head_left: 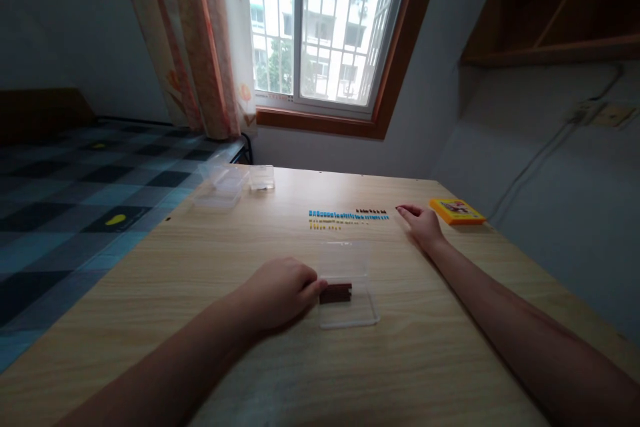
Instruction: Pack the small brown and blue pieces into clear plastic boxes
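Note:
My left hand point(285, 290) is closed at the left side of a clear plastic box point(371, 313), gripping its edge. The box lies with its lid open on the table, and a few dark brown strips point(337, 293) rest inside, close to my thumb. Further off to the right, my right hand point(424, 223) pinches a small dark piece point(397, 208) between thumb and fingertips, just above the tabletop. To the left of that hand run neat rows of small blue pieces point(350, 215), yellow pieces point(323, 227) and dark brown pieces point(371, 211).
A yellow box point(457, 211) with a printed top lies at the table's right edge. Clear plastic containers point(220, 190) and a smaller clear box point(262, 177) stand at the far left. A bed point(100, 173) with a checked cover adjoins the wooden table point(200, 247) on the left.

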`<state>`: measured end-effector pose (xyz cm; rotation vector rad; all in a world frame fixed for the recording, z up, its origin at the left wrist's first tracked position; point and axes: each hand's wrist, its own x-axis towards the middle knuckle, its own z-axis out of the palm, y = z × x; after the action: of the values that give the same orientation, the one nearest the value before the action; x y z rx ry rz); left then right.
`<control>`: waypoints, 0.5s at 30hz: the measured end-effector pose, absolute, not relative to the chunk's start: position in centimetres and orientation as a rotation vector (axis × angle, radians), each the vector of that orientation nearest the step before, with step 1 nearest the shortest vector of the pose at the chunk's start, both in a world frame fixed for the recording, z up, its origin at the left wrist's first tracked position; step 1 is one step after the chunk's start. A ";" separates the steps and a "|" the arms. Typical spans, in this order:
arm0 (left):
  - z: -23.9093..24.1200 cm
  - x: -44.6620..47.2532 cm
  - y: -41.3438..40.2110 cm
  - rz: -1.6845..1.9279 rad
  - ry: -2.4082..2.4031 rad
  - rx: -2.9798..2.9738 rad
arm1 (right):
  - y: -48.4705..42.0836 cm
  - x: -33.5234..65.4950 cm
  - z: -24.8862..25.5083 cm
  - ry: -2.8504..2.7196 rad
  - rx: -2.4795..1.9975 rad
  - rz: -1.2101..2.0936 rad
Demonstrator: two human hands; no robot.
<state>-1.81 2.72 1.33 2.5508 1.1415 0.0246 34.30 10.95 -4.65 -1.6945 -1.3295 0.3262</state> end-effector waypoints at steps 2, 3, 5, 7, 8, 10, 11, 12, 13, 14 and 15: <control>1.1 -1.9 2.8 0.037 1.136 2.563 | 9.0 33.5 -3.4 -1.306 -1.585 0.349; 1.0 -1.9 2.8 0.043 1.129 2.573 | 7.9 33.1 -2.5 -1.302 -1.539 0.362; 1.0 -1.9 2.8 0.052 1.120 2.583 | 5.3 32.0 -0.4 -1.321 -1.452 0.392; 1.1 -1.8 2.7 0.053 1.128 2.579 | 2.5 30.5 1.7 -1.436 -1.266 0.518; 1.2 -1.8 2.7 0.051 1.136 2.576 | 1.1 29.5 2.6 -1.559 -1.137 0.620; 1.3 -1.8 2.6 0.046 1.143 2.572 | -1.1 27.5 3.5 -1.794 -1.013 0.757; 1.3 -1.7 2.6 0.047 1.141 2.573 | -2.0 26.5 3.7 -1.896 -1.017 0.801; 1.3 -1.7 2.6 0.053 1.138 2.575 | -2.6 25.6 3.5 -1.979 -1.051 0.822; 1.3 -1.7 2.5 0.060 1.135 2.578 | -3.0 24.8 3.3 -2.043 -1.099 0.820; 1.3 -1.7 2.5 0.067 1.135 2.581 | -3.2 24.2 2.9 -2.095 -1.152 0.811; 1.3 -1.7 2.5 0.073 1.138 2.585 | -3.3 23.7 2.5 -2.136 -1.203 0.797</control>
<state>-1.66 2.50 1.27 2.5849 1.1384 0.0727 23.66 -3.26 2.48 -1.2029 -2.1356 0.7969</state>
